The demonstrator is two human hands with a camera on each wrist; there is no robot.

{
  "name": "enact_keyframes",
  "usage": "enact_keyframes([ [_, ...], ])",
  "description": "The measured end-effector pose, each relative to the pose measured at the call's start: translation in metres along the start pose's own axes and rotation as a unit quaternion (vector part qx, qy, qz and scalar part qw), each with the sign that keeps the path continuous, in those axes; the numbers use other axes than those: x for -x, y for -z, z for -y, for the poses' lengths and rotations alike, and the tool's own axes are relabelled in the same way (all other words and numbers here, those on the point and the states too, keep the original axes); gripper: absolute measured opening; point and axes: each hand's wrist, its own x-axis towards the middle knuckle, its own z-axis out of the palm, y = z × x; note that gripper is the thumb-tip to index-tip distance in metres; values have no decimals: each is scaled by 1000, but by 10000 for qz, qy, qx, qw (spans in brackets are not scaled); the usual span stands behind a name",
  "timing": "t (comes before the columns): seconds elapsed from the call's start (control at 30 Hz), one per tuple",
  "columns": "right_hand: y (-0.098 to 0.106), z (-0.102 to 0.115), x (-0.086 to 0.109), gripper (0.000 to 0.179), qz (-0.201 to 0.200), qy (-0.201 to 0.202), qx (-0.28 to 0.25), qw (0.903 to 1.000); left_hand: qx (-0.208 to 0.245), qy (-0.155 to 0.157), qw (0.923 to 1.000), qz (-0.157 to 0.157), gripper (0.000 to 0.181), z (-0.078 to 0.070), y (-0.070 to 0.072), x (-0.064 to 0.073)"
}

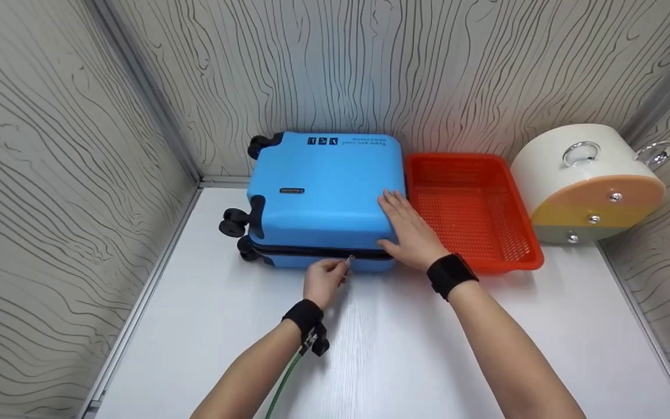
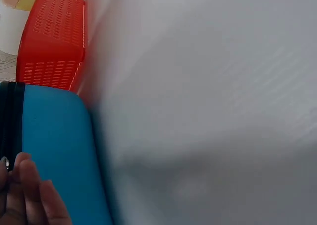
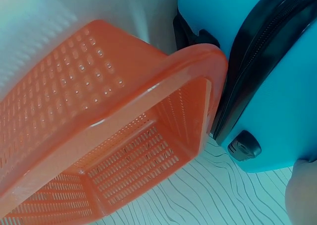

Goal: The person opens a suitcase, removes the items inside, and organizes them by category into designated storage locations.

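A blue hard-shell suitcase [image 1: 329, 186] lies flat on the white table, its wheels toward the left. Along its front side runs a black zipper [image 1: 306, 251]. My left hand [image 1: 324, 280] pinches the metal zipper pull [image 1: 351, 257] between thumb and fingers, right of the middle of that side. In the left wrist view the fingertips [image 2: 29, 173] are at the zipper band. My right hand [image 1: 412, 234] rests with spread, straight fingers on the suitcase's front right corner. Only a bit of that hand shows at the edge of the right wrist view.
A red plastic basket [image 1: 535, 244] stands right against the suitcase. Beyond it sits a white rounded box [image 1: 567, 151] with orange, yellow and green drawers and metal handles. Wood-grain panels [image 1: 335, 64] rise behind and at both sides. A green cable [image 1: 284, 381] trails from my left wrist.
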Motion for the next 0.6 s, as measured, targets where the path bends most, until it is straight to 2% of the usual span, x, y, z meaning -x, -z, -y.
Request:
enact_keyframes([
  [0.23,-1,-1,1,92,-13,-28,-4,10000,-205,-132,9997,69,27,6,0,0],
  [0.6,-1,-1,1,91,-127,-51,-52,9999,-721,-172,9972,104,30,3,4,3],
])
